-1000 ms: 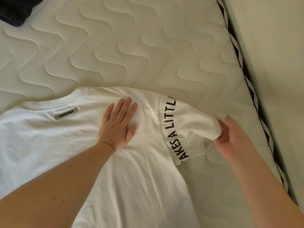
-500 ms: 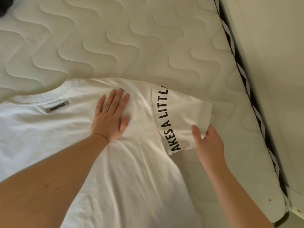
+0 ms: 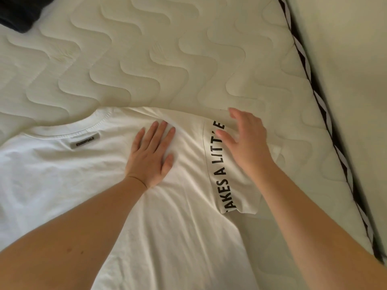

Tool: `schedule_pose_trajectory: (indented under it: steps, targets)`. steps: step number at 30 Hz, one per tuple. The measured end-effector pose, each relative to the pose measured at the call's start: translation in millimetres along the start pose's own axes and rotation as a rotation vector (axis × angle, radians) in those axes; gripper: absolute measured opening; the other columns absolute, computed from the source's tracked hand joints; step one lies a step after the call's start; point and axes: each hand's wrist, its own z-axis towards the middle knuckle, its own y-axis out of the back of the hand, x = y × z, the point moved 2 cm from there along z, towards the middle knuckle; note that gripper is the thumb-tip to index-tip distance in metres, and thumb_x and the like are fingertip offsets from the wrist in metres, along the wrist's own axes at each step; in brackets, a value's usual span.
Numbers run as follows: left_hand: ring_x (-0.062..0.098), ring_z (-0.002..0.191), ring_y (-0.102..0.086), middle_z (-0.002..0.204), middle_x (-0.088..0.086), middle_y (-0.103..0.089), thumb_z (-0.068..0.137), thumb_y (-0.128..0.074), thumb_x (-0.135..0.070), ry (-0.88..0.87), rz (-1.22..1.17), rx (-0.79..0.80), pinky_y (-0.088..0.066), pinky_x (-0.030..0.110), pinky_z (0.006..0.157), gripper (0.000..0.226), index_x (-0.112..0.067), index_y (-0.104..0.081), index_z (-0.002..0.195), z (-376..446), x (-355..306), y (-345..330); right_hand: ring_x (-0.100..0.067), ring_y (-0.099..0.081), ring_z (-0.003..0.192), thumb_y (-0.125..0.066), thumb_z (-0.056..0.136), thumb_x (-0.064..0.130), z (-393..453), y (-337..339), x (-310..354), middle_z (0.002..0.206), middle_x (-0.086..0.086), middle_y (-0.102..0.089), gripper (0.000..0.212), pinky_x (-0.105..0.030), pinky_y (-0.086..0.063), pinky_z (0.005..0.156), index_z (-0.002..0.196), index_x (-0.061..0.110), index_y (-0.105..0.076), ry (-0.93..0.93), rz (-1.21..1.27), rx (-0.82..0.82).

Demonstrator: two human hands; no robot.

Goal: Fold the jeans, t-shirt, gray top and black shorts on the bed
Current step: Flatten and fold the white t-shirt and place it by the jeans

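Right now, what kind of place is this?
Probably a bedroom: a bare quilted mattress with striped edge piping against a pale wall, and a white t-shirt spread on it under the left hand and right hand.

Left hand (image 3: 150,155) palm down, fingers straight and close together, thumb out to the side, bare left forearm reaching in from the lower left, right hand (image 3: 246,141) palm down, fingers spread and slightly bent, bare right forearm from the lower right
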Motion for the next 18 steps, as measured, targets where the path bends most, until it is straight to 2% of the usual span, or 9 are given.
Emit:
schedule_pose_trajectory:
  steps: [3,6,7,9,12,15,18]
  targets:
    - [0.024,0.152,-0.011,0.164,0.007,-0.016,0.099,-0.021,-0.046,-0.007,-0.01,-0.015,-0.012,0.048,0.122,0.064,-0.019,-0.018,0.157,0,0,1,-0.026,-0.043,0.119,-0.065,0.087,0.051,38,-19,26,0.124,-0.003,-0.053,0.046,-0.036,-0.031,0.098,0.121,0.021,-0.059,0.045,-0.171,0.128]
    - [0.024,0.152,-0.013,0.164,0.007,-0.018,0.098,-0.026,-0.043,-0.017,-0.039,-0.053,-0.013,0.049,0.122,0.063,-0.017,-0.023,0.156,0,0,1,-0.027,-0.054,0.092,-0.06,0.093,0.043,59,-22,34,0.101,-0.003,-0.059,0.034,-0.036,-0.038,0.076,0.11,0.013,-0.056,0.086,-0.295,0.078]
    - [0.024,0.152,-0.014,0.164,0.008,-0.018,0.098,-0.027,-0.042,-0.021,-0.05,-0.068,-0.014,0.05,0.121,0.063,-0.016,-0.025,0.156,-1,1,1,-0.028,-0.054,0.082,-0.058,0.096,0.04,62,-21,32,0.091,-0.002,-0.058,0.031,-0.035,-0.035,0.068,0.108,0.012,-0.052,0.094,-0.28,0.05]
    - [0.024,0.152,-0.013,0.164,0.009,-0.018,0.097,-0.03,-0.041,-0.027,-0.059,-0.089,-0.015,0.052,0.121,0.063,-0.015,-0.026,0.155,-2,2,0,-0.029,-0.055,0.076,-0.054,0.098,0.039,63,-23,27,0.083,0.001,-0.052,0.028,-0.032,-0.03,0.063,0.107,0.012,-0.05,0.12,-0.275,0.01]
    - [0.028,0.152,-0.011,0.164,0.011,-0.015,0.097,-0.029,-0.044,-0.015,-0.046,-0.084,-0.014,0.054,0.121,0.067,-0.015,-0.023,0.156,-2,2,-1,-0.031,-0.06,0.074,-0.046,0.098,0.052,55,-32,14,0.088,-0.004,-0.059,0.041,-0.032,-0.031,0.058,0.101,0.011,-0.052,0.164,-0.351,-0.056]
    - [0.035,0.152,-0.007,0.164,0.016,-0.011,0.095,-0.029,-0.047,0.007,-0.029,-0.082,-0.011,0.056,0.121,0.069,-0.018,-0.02,0.157,-1,1,-2,-0.028,-0.053,0.057,-0.047,0.089,0.066,54,-28,-5,0.068,-0.002,-0.056,0.055,-0.029,-0.026,0.05,0.085,0.012,-0.055,0.112,-0.352,-0.145]
    - [0.037,0.152,-0.005,0.164,0.019,-0.01,0.095,-0.029,-0.049,0.018,-0.004,-0.082,-0.009,0.057,0.12,0.069,-0.021,-0.019,0.157,-1,2,-3,-0.024,-0.045,0.047,-0.049,0.088,0.067,55,-16,-22,0.054,0.003,-0.046,0.056,-0.025,-0.02,0.046,0.074,0.013,-0.053,0.095,-0.368,-0.201]
